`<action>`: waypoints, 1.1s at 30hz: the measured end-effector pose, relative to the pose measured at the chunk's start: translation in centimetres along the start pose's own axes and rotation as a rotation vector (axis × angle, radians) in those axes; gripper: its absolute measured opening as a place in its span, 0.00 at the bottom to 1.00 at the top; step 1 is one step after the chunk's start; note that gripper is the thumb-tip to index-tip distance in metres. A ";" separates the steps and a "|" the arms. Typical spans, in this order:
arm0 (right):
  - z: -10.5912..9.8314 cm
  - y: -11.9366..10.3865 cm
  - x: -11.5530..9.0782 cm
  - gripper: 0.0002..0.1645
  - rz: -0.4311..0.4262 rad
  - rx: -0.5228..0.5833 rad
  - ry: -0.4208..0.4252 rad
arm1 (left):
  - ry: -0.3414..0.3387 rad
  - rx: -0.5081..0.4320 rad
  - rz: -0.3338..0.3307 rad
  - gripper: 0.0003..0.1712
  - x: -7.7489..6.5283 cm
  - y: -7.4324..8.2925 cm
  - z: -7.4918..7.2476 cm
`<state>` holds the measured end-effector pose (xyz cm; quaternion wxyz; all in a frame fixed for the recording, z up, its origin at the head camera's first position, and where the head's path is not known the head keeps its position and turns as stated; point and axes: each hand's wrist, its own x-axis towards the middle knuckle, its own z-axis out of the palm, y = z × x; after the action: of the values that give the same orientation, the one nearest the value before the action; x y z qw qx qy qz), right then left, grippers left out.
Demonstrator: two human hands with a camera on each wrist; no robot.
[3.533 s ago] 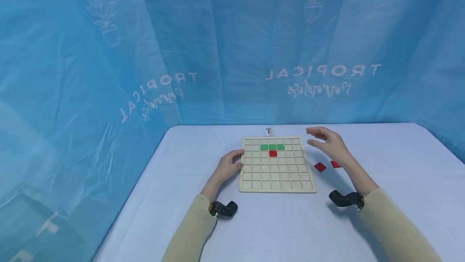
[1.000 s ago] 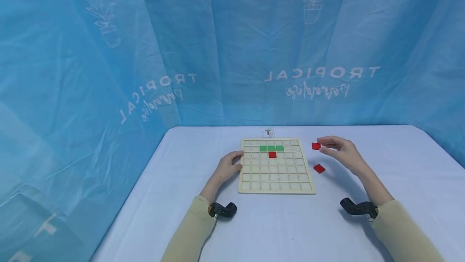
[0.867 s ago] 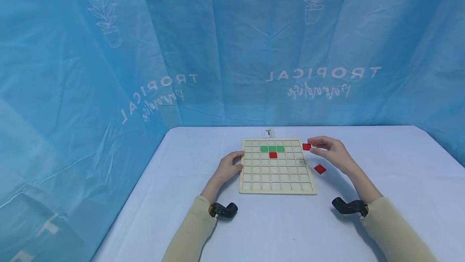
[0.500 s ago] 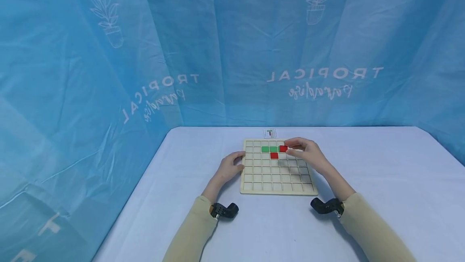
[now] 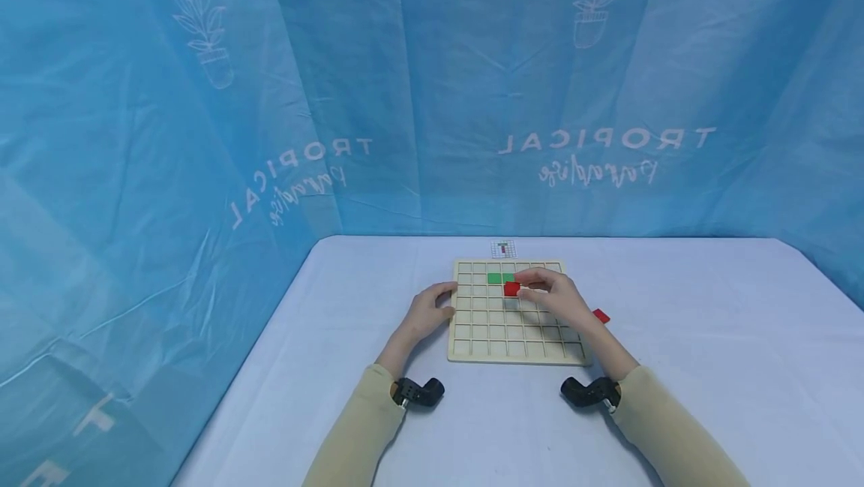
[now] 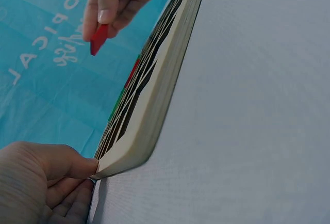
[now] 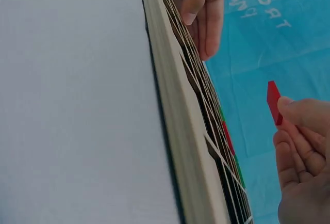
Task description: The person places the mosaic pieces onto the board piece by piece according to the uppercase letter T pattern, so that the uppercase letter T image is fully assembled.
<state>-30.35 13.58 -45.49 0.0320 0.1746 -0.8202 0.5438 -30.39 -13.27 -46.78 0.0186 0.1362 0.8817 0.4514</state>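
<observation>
My right hand [image 5: 556, 299] pinches a square red tile [image 7: 274, 103] between thumb and fingers, raised over the wooden grid board [image 5: 472, 328]. In the head view this tile overlaps the spot below the green tiles [image 5: 495, 278]; the rightmost green one is hidden by my fingers. A second red tile [image 6: 132, 72] lies in a cell of the board, seen edge-on from the left wrist. My left hand [image 5: 427, 312] grips the board's left edge, its thumb at the rim. Another loose red tile [image 5: 601, 316] lies on the table beside my right forearm.
A small printed card [image 5: 503, 249] with a T-shaped pattern lies behind the board. The white-covered table [image 5: 378, 269] is enclosed by a blue printed curtain [image 5: 459, 194] at the back and left.
My right hand has picked up a red tile from the table at right and carried it leftward over the board. The left hand stays at the board's edge.
</observation>
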 end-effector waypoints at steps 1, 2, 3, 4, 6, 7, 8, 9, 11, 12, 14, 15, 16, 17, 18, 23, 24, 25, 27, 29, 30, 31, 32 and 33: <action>0.1 0.2 0.0 0.21 -0.002 -0.005 0.002 | 0.001 0.001 -0.001 0.28 0.0 0.0 0.0; 0.2 0.3 -0.1 0.20 0.001 -0.010 0.004 | 0.001 0.003 -0.002 0.28 0.0 0.0 0.0; 0.2 0.6 -0.1 0.20 0.005 -0.018 0.003 | 0.003 0.003 -0.003 0.28 0.0 0.0 0.0; 0.2 0.8 -0.2 0.19 0.008 -0.023 -0.001 | 0.005 0.006 -0.004 0.28 0.0 0.1 0.0; 0.3 1.3 -0.2 0.19 0.012 -0.031 -0.014 | 0.005 0.009 -0.008 0.29 0.0 0.1 0.0; 0.3 1.5 -0.3 0.18 0.015 -0.034 -0.019 | 0.005 0.012 -0.006 0.29 -0.1 0.1 0.0; 0.4 1.6 -0.3 0.18 0.011 -0.040 -0.024 | 0.006 0.014 -0.007 0.29 0.0 0.1 0.0; 0.4 1.7 -0.3 0.18 0.002 -0.049 -0.028 | 0.006 0.014 -0.007 0.28 -0.1 0.1 0.1; 0.5 1.9 -0.4 0.18 -0.020 -0.071 -0.030 | 0.006 0.013 -0.009 0.28 0.0 0.1 0.1; 0.5 1.9 -0.4 0.18 -0.031 -0.088 -0.030 | 0.007 0.012 -0.008 0.28 0.0 0.1 0.1; 0.6 1.9 -0.5 0.17 -0.047 -0.121 -0.030 | 0.007 0.006 -0.011 0.28 0.0 0.0 0.1; 0.7 1.8 -0.5 0.17 -0.052 -0.136 -0.032 | 0.007 0.004 -0.011 0.28 0.0 0.0 0.1; 0.7 1.8 -0.5 0.17 -0.057 -0.155 -0.034 | 0.007 0.002 -0.011 0.28 0.0 0.0 0.1; 0.7 1.7 -0.5 0.17 -0.061 -0.172 -0.038 | 0.007 0.001 -0.012 0.29 0.0 0.0 0.1; 0.8 1.7 -0.5 0.17 -0.066 -0.188 -0.040 | 0.007 0.001 -0.014 0.29 0.0 0.0 0.2; 0.9 1.9 -0.5 0.17 -0.083 -0.239 -0.042 | 0.009 0.001 -0.023 0.29 -0.1 0.2 0.1; 0.9 1.9 -0.5 0.17 -0.080 -0.242 -0.042 | 0.009 0.002 -0.025 0.29 -0.1 0.2 0.1; 0.9 1.9 -0.5 0.18 -0.075 -0.241 -0.042 | 0.009 0.002 -0.027 0.29 -0.1 0.2 0.1; 0.9 1.8 -0.5 0.18 -0.056 -0.224 -0.042 | 0.008 0.006 -0.026 0.29 -0.1 0.2 0.1; 0.8 1.5 -0.5 0.18 -0.030 -0.199 -0.032 | 0.008 0.011 -0.027 0.29 -0.1 0.2 0.1; 0.7 1.4 -0.4 0.18 -0.022 -0.182 -0.026 | 0.008 0.015 -0.028 0.29 -0.1 0.2 0.1; 0.6 1.2 -0.3 0.18 -0.014 -0.160 -0.019 | 0.008 0.017 -0.027 0.29 -0.1 0.2 0.1; 0.4 0.9 -0.3 0.18 -0.012 -0.132 -0.015 | 0.007 0.019 -0.025 0.29 -0.1 0.2 0.1; 0.1 0.6 -0.2 0.18 -0.011 -0.111 -0.011 | 0.006 0.019 -0.025 0.29 -0.1 0.2 0.1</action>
<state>-30.35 13.73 -46.13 0.0402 0.1802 -0.8482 0.4965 -30.28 -13.13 -46.70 0.0201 0.1240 0.8876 0.4431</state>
